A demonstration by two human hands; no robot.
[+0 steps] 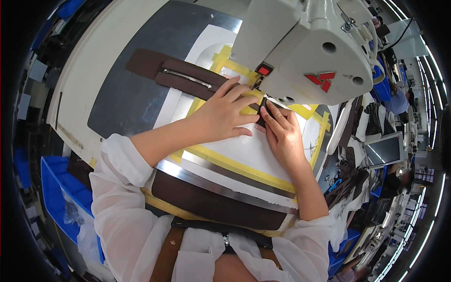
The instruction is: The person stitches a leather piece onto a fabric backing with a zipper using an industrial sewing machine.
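Note:
A long dark brown strip, leather-like, with a silver zipper [187,77] set into it, lies slantwise under the sewing machine head [300,61]. My left hand [228,110] rests on the brown strip [181,87] with fingers spread, their tips close to the presser foot [256,83]. At the right end of the work, my right hand [282,129] holds a dark end piece [264,113] between thumb and fingers. My fingers hide part of that end, and whether it is one piece with the strip I cannot tell. The needle tip is not clearly visible.
Yellow tape [221,162] borders the white work surface below my hands. A metal strip [188,175] and a brown panel [206,199] lie nearer me. Blue bins [66,197] stand at lower left. Brown pieces and a tablet-like screen [384,150] are to the right.

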